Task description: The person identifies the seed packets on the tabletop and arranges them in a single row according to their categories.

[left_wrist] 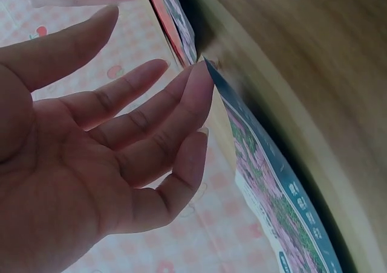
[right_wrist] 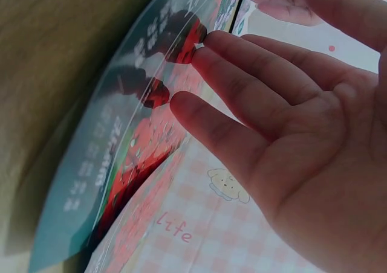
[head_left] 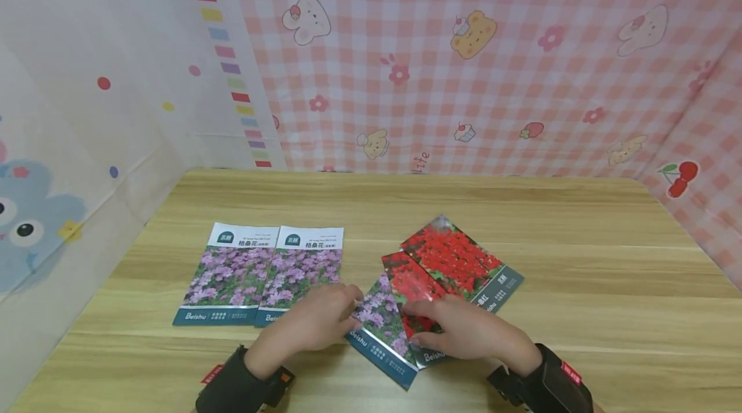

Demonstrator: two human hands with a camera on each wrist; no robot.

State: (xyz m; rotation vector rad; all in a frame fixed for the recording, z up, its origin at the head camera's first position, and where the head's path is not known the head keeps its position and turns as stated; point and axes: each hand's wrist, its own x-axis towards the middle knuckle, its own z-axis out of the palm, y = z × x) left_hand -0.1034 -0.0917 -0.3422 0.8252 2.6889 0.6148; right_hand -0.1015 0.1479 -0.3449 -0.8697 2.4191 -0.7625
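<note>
My left hand [head_left: 321, 316] is over the lower right corner of a purple-flower seed packet [head_left: 301, 271]. Its fingertips reach the left edge of another, tilted purple seed packet [head_left: 379, 323]; in the left wrist view the fingers are loosely bent. Over the lower part of a red-flower seed packet [head_left: 413, 278] lies my right hand [head_left: 458, 329]. The right wrist view shows its fingers extended, fingertips right at a red packet's glossy face [right_wrist: 145, 146]. That red packet overlaps the tilted purple one. A second red-flower packet [head_left: 455, 252] lies angled behind it.
Another purple-flower packet [head_left: 226, 278] lies at the far left, side by side with its neighbour. All packets are on a wood-grain table [head_left: 603, 271]. A pink checked cloth [head_left: 493, 91] hangs behind, and a white patterned cloth [head_left: 133, 116] hangs at the left.
</note>
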